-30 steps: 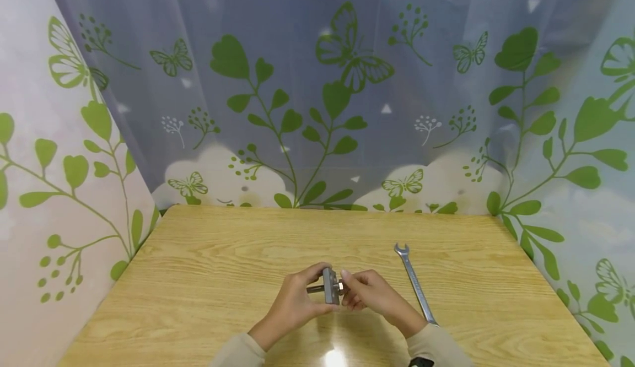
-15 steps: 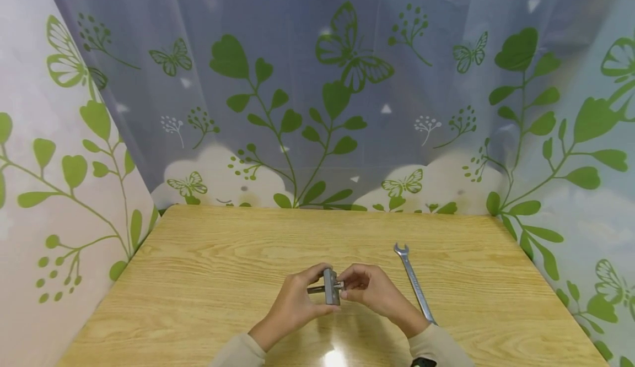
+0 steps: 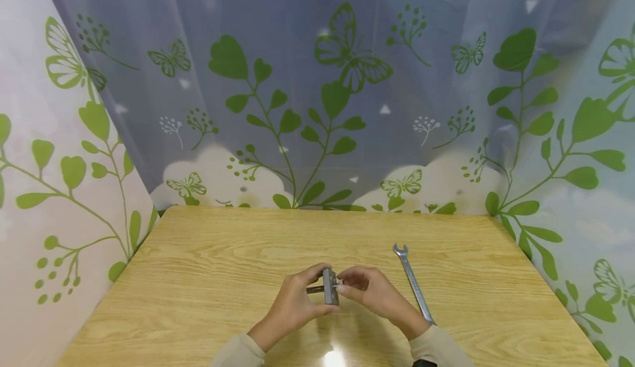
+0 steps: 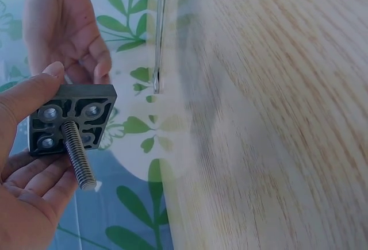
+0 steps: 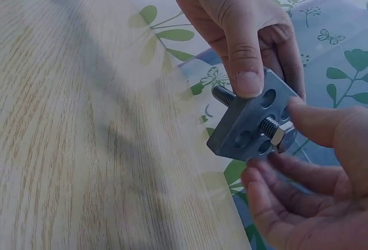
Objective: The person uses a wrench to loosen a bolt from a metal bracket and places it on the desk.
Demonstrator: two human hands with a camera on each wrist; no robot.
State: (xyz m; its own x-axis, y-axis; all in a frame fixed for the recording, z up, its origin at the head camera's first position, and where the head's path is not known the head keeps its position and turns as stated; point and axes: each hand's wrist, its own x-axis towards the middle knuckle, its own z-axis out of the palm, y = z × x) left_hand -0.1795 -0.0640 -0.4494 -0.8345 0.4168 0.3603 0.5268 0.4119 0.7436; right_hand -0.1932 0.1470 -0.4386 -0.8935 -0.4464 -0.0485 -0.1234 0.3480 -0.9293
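Observation:
A square grey metal block (image 5: 234, 120) with round holes is gripped at its edges by my left hand (image 3: 295, 298), thumb on one edge and fingers on the opposite one. Through the block's centre passes a bolt (image 4: 79, 157), its threaded end sticking out on the left and its hex head (image 5: 283, 138) on the right. My right hand (image 3: 376, 292) has thumb and fingertips around the hex head; in the head view they mostly cover it. A short length of thread shows between head and block in the right wrist view.
An open-ended wrench (image 3: 414, 283) lies on the wooden table (image 3: 238, 246) just right of my right hand, its lower end partly behind the wrist. Patterned curtains (image 3: 297, 135) stand along the table's back and sides.
My right fingers have shifted their hold around the bolt head, the thumb moving from above it to below and then slightly up. The left hand and block have stayed put.

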